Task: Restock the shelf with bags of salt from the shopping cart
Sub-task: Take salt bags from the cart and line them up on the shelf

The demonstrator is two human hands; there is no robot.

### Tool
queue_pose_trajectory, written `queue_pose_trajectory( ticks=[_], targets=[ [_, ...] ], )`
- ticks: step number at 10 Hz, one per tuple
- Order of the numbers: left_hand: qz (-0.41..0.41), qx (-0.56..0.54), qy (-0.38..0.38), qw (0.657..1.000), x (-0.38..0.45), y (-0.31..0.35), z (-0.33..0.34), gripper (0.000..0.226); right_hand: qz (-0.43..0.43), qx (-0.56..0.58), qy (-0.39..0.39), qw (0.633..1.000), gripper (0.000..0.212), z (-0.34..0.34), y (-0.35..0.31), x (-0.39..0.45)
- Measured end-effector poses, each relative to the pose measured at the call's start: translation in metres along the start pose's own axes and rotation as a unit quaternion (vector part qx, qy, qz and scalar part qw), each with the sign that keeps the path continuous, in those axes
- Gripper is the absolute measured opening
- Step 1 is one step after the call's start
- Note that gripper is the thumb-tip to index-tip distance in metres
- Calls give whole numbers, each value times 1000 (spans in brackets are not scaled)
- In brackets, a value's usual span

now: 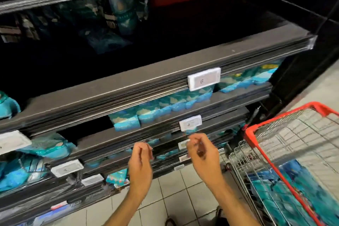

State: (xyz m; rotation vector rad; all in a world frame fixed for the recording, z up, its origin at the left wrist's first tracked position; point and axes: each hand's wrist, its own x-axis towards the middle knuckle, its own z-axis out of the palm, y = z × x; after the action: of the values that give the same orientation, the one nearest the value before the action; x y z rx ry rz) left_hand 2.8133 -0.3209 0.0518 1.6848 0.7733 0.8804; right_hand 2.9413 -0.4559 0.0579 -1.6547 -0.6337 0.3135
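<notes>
Dark metal shelves (pixel 128 86) fill the view, blurred by motion. Blue bags of salt (pixel 126 121) stand in a row on a middle shelf, with more bags on the levels above and below. At the lower right stands a shopping cart (pixel 260 132) with a red rim, holding more blue bags (pixel 286 202). My left hand (pixel 140 163) and my right hand (pixel 203 154) hang in front of the lower shelves with fingers loosely curled, holding nothing. The right hand is just left of the cart.
White price tags (pixel 203 79) clip to the shelf edges. A dark, mostly bare shelf level lies above, with a few bags at its back (pixel 108 42). Pale floor tiles (pixel 176 194) show below my arms.
</notes>
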Motion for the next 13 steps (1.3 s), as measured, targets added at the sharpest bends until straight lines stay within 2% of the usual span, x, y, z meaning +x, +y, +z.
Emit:
queue_pose_trajectory(
  ticks=[1,2,3,4,5,6,7,8,9,10,11,12,13],
  targets=[
    [20,-10,-123,992,-15,17,62,32,32,-23,79,996,17,-52,3,-23],
    [13,-23,-245,969,-31,40,138,32,65,-7,196,978,2,-120,4,-40],
    [32,-15,-344,938,-50,61,214,30,89,-32,301,949,8,-195,14,-52],
    [3,-8,-458,889,-78,80,295,27,124,-47,404,905,16,-274,41,-64],
    [-17,73,-558,827,-115,74,392,15,178,-55,474,861,11,-352,75,-80],
    [-77,160,-637,750,-150,50,477,33,276,-81,493,821,17,-419,126,-99],
    [-92,262,-652,705,-177,13,543,31,401,-94,447,795,8,-467,190,-128],
    [-80,375,-647,659,-185,-29,577,30,503,-60,374,777,26,-482,246,-151],
    [-100,430,-625,645,-194,-82,596,32,554,-3,335,762,27,-473,296,-161],
    [-132,421,-625,644,-204,-146,604,32,585,-6,309,750,14,-452,345,-158],
    [-168,434,-607,645,-211,-187,611,23,623,-25,245,742,39,-433,384,-150],
    [-147,448,-585,660,-221,-215,619,41,657,-3,239,715,68,-422,410,-139],
    [-90,513,-572,634,-228,-217,625,75,670,-12,260,695,94,-414,425,-129]
  ],
)
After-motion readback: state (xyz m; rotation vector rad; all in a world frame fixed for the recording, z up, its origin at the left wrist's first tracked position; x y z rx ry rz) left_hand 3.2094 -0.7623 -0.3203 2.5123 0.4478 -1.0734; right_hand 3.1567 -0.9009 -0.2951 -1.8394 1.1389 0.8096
